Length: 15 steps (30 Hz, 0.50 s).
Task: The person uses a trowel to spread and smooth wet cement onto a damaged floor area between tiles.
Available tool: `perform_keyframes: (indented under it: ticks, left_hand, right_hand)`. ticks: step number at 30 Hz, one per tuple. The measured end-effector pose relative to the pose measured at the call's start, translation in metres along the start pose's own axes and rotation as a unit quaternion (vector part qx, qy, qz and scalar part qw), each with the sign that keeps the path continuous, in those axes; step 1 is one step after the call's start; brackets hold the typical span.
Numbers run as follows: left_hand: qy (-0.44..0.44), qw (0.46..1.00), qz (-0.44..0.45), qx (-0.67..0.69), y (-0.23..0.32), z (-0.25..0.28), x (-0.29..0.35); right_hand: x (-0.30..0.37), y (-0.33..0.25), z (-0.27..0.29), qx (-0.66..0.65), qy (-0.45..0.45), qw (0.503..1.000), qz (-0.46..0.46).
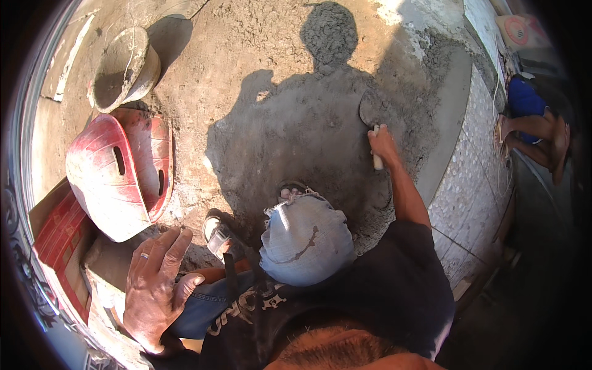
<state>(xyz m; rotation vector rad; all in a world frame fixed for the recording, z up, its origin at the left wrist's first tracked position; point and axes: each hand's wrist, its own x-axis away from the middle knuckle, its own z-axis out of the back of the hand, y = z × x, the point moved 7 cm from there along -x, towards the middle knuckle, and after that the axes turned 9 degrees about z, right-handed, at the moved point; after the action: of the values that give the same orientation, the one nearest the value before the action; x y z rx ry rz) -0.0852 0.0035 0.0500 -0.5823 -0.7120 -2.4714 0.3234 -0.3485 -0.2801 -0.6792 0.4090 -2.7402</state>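
**Trowel [369, 111] gripped in the right hand [385, 143], ahead and to the right of the denim knee [305, 237]**

Far ahead and to the left of the knee stands a mud-stained bucket [148, 74], its mouth facing up and toward the viewer. Nearer, left of the knee, two red plastic basins [102, 179] with slotted grips lean together, just above a red box [58, 237] near the rim of the view. A sandal [217, 237] sits just left of the knee. To its right lie a smooth grey band [447, 117] and pale speckled tiles [459, 172]; beyond them, at the far right, is a co-worker in blue shorts [524, 102]. Rough grey mortar [425, 80] spreads ahead of the knee, partly under the person's shadow [296, 123]. The knee itself stands between the two hands and hides some of the ground.

The left hand [157, 283] is raised, left of the knee and close to the basins: fingers fairly straight and near one another, thumb apart, a ring on one finger, nothing held. The right hand's fingers are curled around the trowel's pale handle [377, 162], which shows below the fist; the rounded dark blade reaches out past the knuckles, away from the knee. Whether the blade touches the mortar, I cannot tell.
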Motion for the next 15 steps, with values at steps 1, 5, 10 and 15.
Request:
perform_keyframes:
  ticks: [1, 5, 10, 15]
  left_hand:
    - [0.001, 1.000, -0.004, -0.001, 0.000, 0.001, -0.001]
    - [-0.009, 1.000, 0.011, -0.004, -0.002, -0.002, -0.003]
    - [-0.026, 1.000, 0.000, -0.001, -0.003, -0.004, -0.007]
    - [-0.014, 1.000, 0.014, 0.000, -0.008, -0.001, -0.003]
  right_hand:
    - [0.011, -0.014, 0.003, -0.080, 0.020, 0.996, -0.025]
    - [0.038, -0.022, 0.000, -0.297, 0.106, 0.943, -0.105]
    - [-0.006, -0.042, -0.038, -0.378, 0.129, 0.911, -0.098]
    - [-0.053, -0.130, -0.040, -0.445, 0.097, 0.890, -0.037]
